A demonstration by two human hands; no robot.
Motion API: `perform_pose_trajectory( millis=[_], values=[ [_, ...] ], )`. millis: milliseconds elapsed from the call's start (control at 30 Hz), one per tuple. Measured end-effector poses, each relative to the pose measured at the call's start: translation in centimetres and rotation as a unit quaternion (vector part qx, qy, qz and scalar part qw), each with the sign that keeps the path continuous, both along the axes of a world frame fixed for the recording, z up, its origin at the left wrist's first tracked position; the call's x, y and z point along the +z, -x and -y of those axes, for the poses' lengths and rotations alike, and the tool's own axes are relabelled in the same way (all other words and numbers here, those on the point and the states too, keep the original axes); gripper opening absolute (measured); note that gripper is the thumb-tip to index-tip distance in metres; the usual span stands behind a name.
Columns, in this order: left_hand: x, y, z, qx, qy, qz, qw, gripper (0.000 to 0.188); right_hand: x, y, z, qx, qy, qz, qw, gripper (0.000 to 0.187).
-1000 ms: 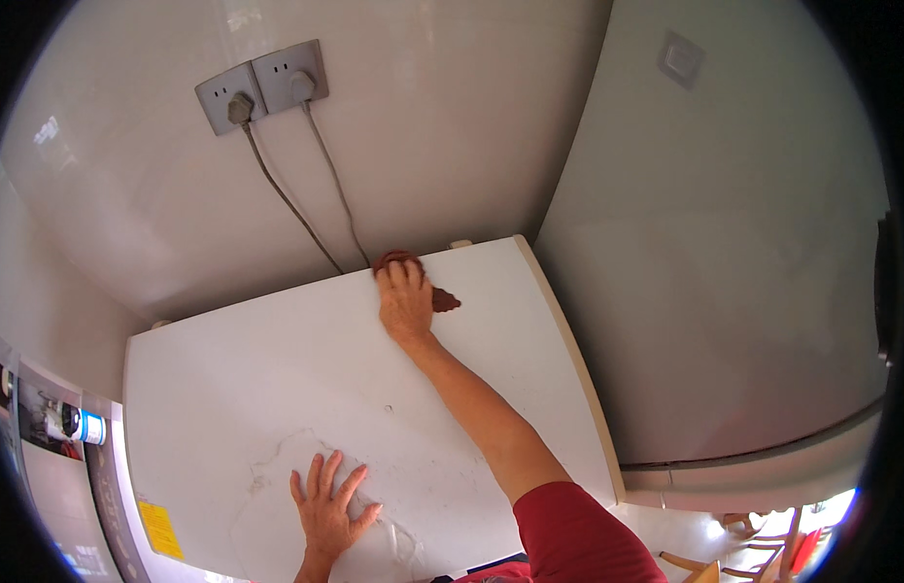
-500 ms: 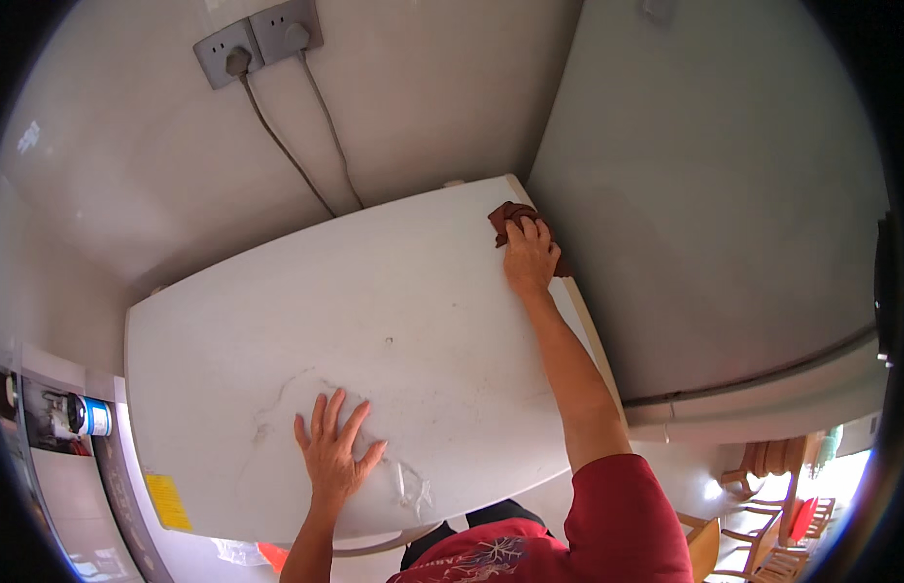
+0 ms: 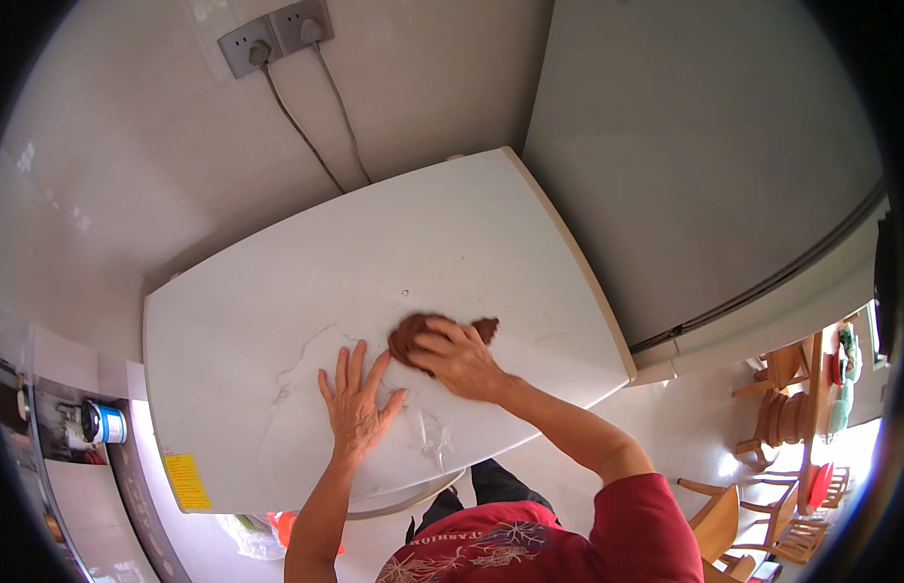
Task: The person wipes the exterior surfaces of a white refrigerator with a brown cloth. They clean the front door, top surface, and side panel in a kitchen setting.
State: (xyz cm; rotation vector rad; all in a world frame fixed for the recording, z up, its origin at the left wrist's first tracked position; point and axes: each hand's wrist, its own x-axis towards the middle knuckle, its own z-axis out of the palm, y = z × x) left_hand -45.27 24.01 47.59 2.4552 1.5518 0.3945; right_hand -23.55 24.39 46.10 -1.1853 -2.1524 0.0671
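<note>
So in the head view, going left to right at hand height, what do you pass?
Small blue-and-white can on the shelf at the far left → yellow sticker → left hand flat on the white appliance top → brown cloth → right hand → wooden chairs at the far right.

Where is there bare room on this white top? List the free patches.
Free: the far half of the white top, between the wall cables and the brown cloth; also its left side. Crowded: the near middle, where left hand and right hand lie.

Right hand (image 3: 461, 361) dragged brown cloth (image 3: 413, 335) back toward left hand (image 3: 358, 403).
</note>
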Motion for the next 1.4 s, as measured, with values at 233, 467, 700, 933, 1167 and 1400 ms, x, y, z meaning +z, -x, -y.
perform_pose_trajectory(
  millis=[233,467,700,933,1167,1400],
  values=[
    [0.0,-0.5,0.0,0.006,-0.01,0.004,1.0,0.058,1.7,-5.2,12.1,0.017,0.121,0.041,0.992,0.03],
    [0.0,-0.6,-0.1,0.022,0.005,0.008,1.0,0.056,0.2,-10.1,2.9,-0.184,0.002,0.128,0.975,0.031],
    [0.3,-0.8,-0.3,0.02,-0.008,0.006,1.0,0.056,-2.1,-17.4,-11.8,-0.267,-0.021,0.115,0.956,0.033],
    [0.0,-0.7,-0.4,0.023,-0.012,0.006,1.0,0.056,-3.0,-19.6,-19.2,-0.399,-0.079,0.062,0.911,0.023],
    [0.0,-0.7,-0.1,0.016,-0.016,0.009,1.0,0.057,-1.6,-11.5,-14.7,-0.17,-0.139,-0.023,0.975,0.007],
    [-0.8,-0.3,0.0,-0.002,-0.009,-0.006,1.0,0.053,-0.7,0.2,-0.8,-0.077,-0.07,-0.001,0.995,0.019]
  ],
)
